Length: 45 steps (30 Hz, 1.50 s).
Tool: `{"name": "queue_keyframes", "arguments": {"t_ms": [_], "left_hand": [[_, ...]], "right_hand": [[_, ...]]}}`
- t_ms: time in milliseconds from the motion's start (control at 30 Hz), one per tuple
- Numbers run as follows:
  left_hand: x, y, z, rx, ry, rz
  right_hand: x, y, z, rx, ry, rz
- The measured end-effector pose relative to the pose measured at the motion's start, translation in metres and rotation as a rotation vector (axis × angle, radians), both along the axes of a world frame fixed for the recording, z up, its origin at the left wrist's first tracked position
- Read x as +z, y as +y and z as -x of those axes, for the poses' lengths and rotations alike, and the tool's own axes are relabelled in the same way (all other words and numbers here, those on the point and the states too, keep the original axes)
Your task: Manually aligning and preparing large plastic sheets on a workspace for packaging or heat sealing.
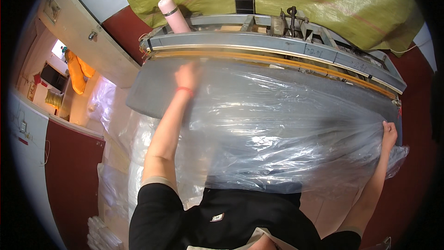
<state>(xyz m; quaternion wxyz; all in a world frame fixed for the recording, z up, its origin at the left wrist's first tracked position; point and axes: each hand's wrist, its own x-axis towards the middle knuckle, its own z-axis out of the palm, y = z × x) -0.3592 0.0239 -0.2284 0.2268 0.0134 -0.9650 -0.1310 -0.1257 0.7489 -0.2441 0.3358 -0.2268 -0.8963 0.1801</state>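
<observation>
A clear plastic sheet [259, 125] lies across a grey padded board [150, 88] and drapes over its near edge toward my body. My right hand [390, 134] is closed on the sheet at the right, where folds run tight toward the fingers. Loose film bunches beyond that hand. My left hand [187, 75], with a red band at the wrist, is over the left part of the board beside the sheet's left edge. Motion smears its fingers, so whether it grips the film is unclear.
Behind the board runs a grey metal frame [222, 40] with orange strips [277, 60] and a metal clamp [292, 18]. A pink bottle [174, 16] stands at its left end. Yellow-green sheeting [323, 0] hangs behind. Leftward are an open door [78, 23] and plastic stacks [104, 231].
</observation>
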Motion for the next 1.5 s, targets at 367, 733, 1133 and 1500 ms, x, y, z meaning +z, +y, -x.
{"name": "queue_keyframes", "arguments": {"t_ms": [367,733,1133,1500], "left_hand": [[0.002,-0.018,0.039,-0.095,0.134,-1.128],[-0.03,-0.045,0.088,0.001,0.319,-1.019],[-0.016,-0.037,0.085,0.256,0.417,-1.18],[0.031,-0.079,-0.079,-0.146,0.437,-0.793]], "right_hand": [[-0.024,0.023,0.067,0.028,0.41,0.681],[-0.016,-0.037,0.152,-0.049,0.537,0.482],[-0.008,-0.019,0.142,-0.195,0.564,0.659],[0.07,-0.054,-0.061,-0.524,0.541,-0.276]]}}
